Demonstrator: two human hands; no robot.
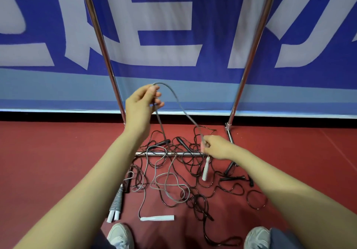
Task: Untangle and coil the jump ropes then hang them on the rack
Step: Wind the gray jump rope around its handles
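Note:
A grey jump rope (174, 96) arches between my two hands. My left hand (144, 99) is raised and pinches the top of the loop. My right hand (216, 146) is lower and grips the rope just above its white handle (206, 168), which dangles below. The rope's other white handle (157, 218) lies on the floor near my feet. A tangle of black jump ropes (195, 189) with black handles is spread over the red floor under the rack. The metal rack (100, 42) has two slanted chrome posts and a low crossbar (170, 153).
A coiled grey rope with white handles (116, 203) lies at the left by the rack's foot. A blue and white banner (173, 36) hangs behind the rack. My two grey shoes (120, 236) are at the bottom edge.

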